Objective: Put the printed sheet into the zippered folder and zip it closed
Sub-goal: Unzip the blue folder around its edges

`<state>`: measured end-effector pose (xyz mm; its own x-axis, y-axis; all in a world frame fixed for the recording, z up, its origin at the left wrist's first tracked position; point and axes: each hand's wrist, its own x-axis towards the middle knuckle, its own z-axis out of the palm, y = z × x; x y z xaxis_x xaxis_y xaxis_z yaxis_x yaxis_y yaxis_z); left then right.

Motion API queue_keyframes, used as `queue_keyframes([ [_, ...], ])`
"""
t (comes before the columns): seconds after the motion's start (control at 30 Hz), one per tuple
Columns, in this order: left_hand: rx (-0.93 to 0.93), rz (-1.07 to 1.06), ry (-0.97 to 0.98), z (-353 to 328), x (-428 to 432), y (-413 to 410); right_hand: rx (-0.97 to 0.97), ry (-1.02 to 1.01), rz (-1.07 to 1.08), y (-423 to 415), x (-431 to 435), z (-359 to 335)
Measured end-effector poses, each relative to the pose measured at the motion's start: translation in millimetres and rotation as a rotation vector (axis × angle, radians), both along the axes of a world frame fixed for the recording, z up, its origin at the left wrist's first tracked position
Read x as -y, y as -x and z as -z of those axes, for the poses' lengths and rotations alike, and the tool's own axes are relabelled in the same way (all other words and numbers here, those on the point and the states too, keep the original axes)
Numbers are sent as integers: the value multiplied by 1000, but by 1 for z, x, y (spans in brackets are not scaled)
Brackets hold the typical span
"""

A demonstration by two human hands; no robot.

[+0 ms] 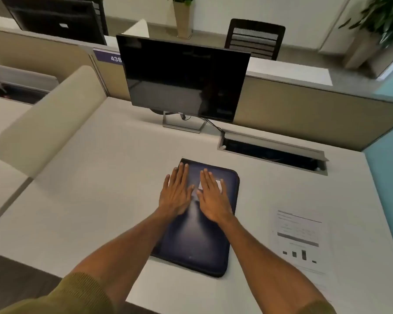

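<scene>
A dark blue zippered folder (194, 241) lies flat and closed on the white desk (100, 200), in front of me. My left hand (176, 192) rests flat on its upper left part, fingers straight. My right hand (212, 197) lies flat beside it on the folder's upper middle, partly covering a small white label. The printed sheet (301, 243), white with text, a grey band and a small bar chart, lies on the desk to the right of the folder, apart from it.
A black monitor (184, 80) stands at the back of the desk on a silver stand. An open cable hatch (272, 152) sits behind the folder to the right. Beige partitions (304, 109) bound the desk at the back and left.
</scene>
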<state>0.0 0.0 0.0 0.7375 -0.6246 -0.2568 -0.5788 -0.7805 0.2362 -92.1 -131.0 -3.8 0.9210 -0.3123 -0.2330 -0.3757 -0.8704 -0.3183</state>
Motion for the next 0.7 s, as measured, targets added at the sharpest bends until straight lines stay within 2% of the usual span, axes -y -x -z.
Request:
queue_keyframes([
  [0.17,17,21,-60,17,2,-28,-67,2,-90,-32,2,11],
  [0.4,-33,28,-71,34,11,-63,30,-76,-73,-80,24,14],
  [0.6,-140,-90,114,39,24,-87,74,-126,-41,-139,44,11],
  [0.7,-102,-185,186,41,31,-95,75,-149,-33,-164,52,11],
])
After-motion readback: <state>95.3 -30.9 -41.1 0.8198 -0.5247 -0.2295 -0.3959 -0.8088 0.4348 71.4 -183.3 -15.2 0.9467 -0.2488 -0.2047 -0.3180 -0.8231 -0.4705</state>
